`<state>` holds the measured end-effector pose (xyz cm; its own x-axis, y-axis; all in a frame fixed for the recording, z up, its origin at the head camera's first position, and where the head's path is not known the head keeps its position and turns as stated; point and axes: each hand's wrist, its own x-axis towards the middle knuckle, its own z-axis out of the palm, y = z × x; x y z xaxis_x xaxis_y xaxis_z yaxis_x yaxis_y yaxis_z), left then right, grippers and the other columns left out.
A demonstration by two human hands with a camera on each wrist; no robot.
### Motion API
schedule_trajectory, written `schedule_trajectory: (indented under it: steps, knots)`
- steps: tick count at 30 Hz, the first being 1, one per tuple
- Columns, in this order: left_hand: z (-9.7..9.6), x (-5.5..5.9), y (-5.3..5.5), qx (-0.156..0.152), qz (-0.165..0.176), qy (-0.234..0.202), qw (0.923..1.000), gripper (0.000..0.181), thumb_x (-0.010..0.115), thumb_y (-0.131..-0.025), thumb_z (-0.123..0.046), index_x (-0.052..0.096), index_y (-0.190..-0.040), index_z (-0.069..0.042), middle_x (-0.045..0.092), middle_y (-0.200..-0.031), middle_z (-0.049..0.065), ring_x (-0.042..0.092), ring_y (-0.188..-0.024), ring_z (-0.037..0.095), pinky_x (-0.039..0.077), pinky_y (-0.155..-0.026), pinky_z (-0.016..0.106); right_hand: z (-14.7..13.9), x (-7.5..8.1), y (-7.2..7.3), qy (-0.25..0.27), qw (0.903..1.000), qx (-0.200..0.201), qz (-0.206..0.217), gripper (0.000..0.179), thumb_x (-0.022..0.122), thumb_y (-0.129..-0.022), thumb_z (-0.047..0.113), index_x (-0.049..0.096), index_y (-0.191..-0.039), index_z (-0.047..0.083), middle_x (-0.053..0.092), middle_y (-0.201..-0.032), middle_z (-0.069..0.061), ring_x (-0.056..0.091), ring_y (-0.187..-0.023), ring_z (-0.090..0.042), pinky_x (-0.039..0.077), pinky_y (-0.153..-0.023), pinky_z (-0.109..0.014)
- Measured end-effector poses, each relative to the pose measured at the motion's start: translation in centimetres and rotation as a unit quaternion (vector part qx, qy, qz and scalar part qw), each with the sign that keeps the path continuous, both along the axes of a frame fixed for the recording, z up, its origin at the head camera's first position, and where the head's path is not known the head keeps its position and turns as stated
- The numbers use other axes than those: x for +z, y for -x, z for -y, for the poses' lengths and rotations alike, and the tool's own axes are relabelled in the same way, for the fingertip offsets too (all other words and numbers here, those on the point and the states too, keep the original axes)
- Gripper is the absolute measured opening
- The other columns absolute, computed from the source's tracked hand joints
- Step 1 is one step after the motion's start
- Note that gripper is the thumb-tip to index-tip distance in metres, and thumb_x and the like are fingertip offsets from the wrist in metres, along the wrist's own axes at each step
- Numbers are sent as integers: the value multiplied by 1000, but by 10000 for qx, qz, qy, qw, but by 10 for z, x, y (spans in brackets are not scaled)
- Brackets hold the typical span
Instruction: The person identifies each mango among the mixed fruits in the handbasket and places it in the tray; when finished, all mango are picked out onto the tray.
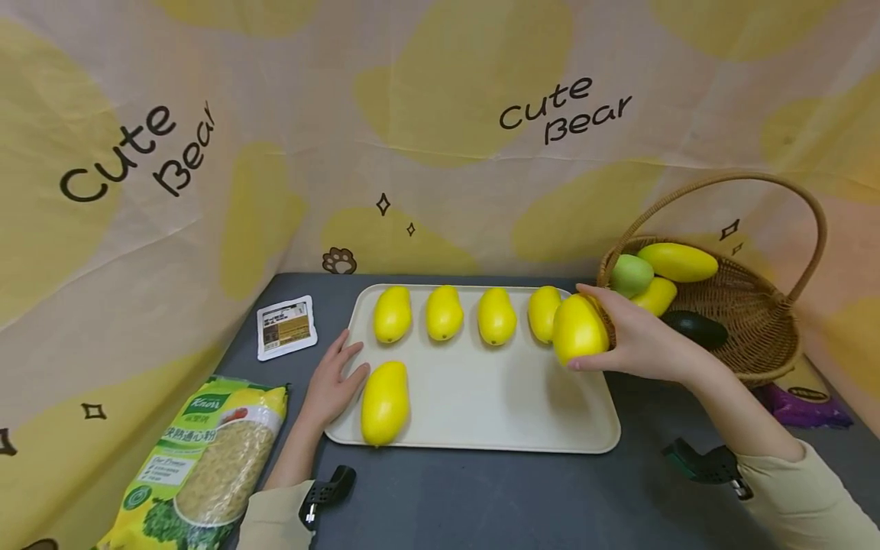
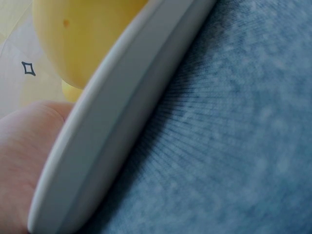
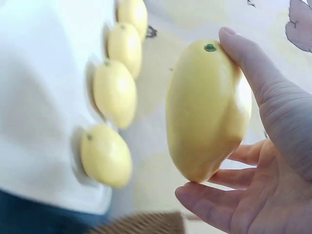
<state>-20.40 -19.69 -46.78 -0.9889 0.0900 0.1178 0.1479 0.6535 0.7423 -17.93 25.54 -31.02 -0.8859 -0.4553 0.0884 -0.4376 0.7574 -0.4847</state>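
Observation:
My right hand [image 1: 642,340] grips a yellow mango [image 1: 580,328] between thumb and fingers, raised over the right part of a cream tray [image 1: 474,412]. In the right wrist view the thumb lies by the green stem end and the fingertips support the other end. Several more mangoes, such as one mango [image 1: 496,316], line the tray's back edge. Another mango [image 1: 385,403] lies at the front left. Beside it my left hand [image 1: 333,389] rests on the tray's left rim with its fingers spread; the left wrist view shows mostly the tray's outer side.
At the right stands a wicker basket [image 1: 763,328] with a tall handle, holding a green apple [image 1: 630,276], yellow fruits and a dark avocado [image 1: 697,328]. A purple packet [image 1: 804,405] lies beside it. On the left are a white pouch [image 1: 286,327] and a Knorr pasta bag [image 1: 206,458].

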Motion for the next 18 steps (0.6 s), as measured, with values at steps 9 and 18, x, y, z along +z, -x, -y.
schedule_trajectory:
  steps: [9, 18]
  knots:
    - [1, -1, 1, 2, 40, -22, 10000, 49, 58, -98, -22, 49, -141, -2, 20, -160, 14, 21, -144, 37, 22, -112, 59, 32, -44, 4, 446, 9988, 208, -5, 114, 85, -70, 49, 24, -148, -8, 39, -142, -25, 47, -122, -36, 42, -98, -56]
    - [2, -3, 1, -22, -20, -19, 10000, 49, 58, -98, -22, 49, -141, -1, 20, -160, 14, 22, -144, 37, 22, -112, 59, 62, -69, -3, 712, 9969, 163, 293, 115, 86, -67, 51, 25, -149, -3, 38, -147, -20, 41, -131, -35, 34, -106, -55]
